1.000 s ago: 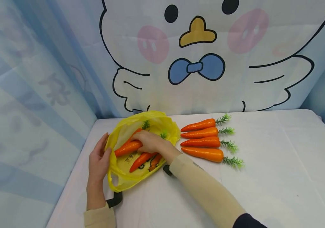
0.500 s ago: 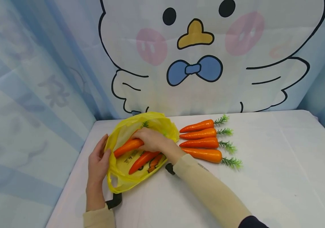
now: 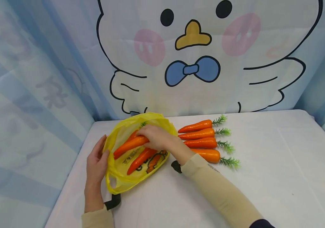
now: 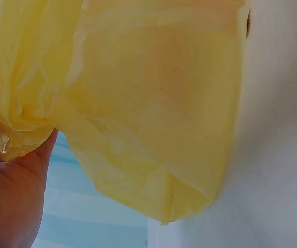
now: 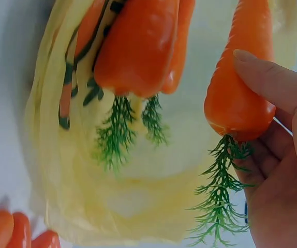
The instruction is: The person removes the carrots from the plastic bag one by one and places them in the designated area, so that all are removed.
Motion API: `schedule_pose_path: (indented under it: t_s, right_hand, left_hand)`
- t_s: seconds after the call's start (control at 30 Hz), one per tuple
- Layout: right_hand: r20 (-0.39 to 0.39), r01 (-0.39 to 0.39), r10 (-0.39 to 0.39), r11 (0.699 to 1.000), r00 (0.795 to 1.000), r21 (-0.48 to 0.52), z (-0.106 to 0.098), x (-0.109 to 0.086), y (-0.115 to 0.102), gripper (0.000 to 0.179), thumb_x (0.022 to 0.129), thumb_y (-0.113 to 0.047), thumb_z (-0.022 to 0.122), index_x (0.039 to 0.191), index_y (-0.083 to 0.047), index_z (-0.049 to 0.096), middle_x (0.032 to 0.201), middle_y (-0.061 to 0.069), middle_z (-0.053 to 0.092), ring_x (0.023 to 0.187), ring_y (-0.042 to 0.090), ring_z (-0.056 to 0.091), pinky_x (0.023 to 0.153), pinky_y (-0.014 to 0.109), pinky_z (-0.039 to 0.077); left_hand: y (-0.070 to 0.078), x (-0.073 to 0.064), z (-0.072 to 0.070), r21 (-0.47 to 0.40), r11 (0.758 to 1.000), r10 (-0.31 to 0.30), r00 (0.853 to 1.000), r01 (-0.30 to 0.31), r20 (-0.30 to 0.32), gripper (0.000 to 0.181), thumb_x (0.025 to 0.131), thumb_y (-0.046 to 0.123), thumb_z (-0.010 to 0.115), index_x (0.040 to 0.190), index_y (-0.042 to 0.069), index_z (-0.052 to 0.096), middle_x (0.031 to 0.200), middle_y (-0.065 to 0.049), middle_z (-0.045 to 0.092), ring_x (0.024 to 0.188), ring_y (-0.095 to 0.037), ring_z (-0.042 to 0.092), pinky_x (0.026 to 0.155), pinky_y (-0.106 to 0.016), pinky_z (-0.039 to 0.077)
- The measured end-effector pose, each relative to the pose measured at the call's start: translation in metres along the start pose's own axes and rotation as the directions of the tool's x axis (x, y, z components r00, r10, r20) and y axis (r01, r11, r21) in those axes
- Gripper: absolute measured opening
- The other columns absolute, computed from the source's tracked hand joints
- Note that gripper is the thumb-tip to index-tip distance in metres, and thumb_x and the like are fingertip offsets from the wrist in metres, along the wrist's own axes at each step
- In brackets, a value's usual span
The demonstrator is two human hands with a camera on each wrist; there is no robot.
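currently: left hand [image 3: 96, 161], yellow bag [image 3: 112, 174], right hand [image 3: 160, 137], row of four carrots [image 3: 201, 133].
left hand: thumb and fingers closed on the bag's nearest rim; between the hands, inside the bag: one gripped carrot [image 3: 129, 146], loose carrots [image 3: 140, 161] beside it; right hand: curled about the gripped carrot's thick end, leafy top free; right of that hand: the row, side by side on white cloth [image 3: 267, 180].

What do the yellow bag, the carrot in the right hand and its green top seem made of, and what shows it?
Yellow bag: thin plastic film, slightly glossy; it creases and looks translucent.
Carrot: probably plastic or coated foam, smooth and shiny, with highlights on its skin; the core is hidden.
Green top: likely moulded plastic, its fine sprigs looking needle-like.
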State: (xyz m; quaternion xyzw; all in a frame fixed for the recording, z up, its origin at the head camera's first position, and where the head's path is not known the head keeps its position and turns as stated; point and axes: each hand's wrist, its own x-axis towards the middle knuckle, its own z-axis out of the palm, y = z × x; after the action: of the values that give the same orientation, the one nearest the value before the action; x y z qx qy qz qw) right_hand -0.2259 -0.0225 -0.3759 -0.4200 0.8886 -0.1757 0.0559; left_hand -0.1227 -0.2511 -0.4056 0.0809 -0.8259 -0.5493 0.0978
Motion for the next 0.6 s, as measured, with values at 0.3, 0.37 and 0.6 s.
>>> schedule_pose_path:
  t_s: [0.3,0.37,0.6]
  right_hand:
    - [-0.02,-0.044,0.044,0.999,0.999,0.024,-0.018,-0.022,0.002,0.047,0.093,-0.016,0.074,0.137,-0.01,0.061,0.14,0.005,0.057,0.13,0.022,0.049,0.112,0.035,0.038]
    - [-0.035,-0.049,0.049,0.999,0.998,0.019,-0.021,-0.028,0.003,0.046,0.092,-0.017,0.075,0.136,-0.01,0.062,0.138,0.004,0.058,0.129,0.022,0.05,0.111,0.036,0.039]
    - [-0.106,-0.046,0.045,0.999,0.993,-0.005,-0.034,-0.049,0.013,0.045,0.091,-0.02,0.077,0.134,-0.01,0.064,0.135,0.003,0.06,0.123,0.022,0.053,0.108,0.038,0.043]
  left_hand:
    - [-0.002,0.0,0.0,-0.002,1.0,0.018,1.0,-0.018,-0.001,0.054,0.105,0.009,0.044,0.158,0.016,0.037,0.159,-0.001,0.039,0.142,-0.019,0.039,0.102,-0.01,0.036]
    - [-0.002,0.0,0.0,0.006,1.0,0.014,1.0,-0.014,-0.002,0.054,0.105,0.01,0.044,0.158,0.016,0.037,0.159,-0.001,0.038,0.142,-0.019,0.039,0.102,-0.01,0.035]
    - [-0.002,0.0,0.001,0.005,1.0,0.012,1.0,-0.012,-0.001,0.054,0.105,0.01,0.044,0.158,0.016,0.036,0.159,0.0,0.038,0.142,-0.019,0.039,0.102,-0.01,0.036]
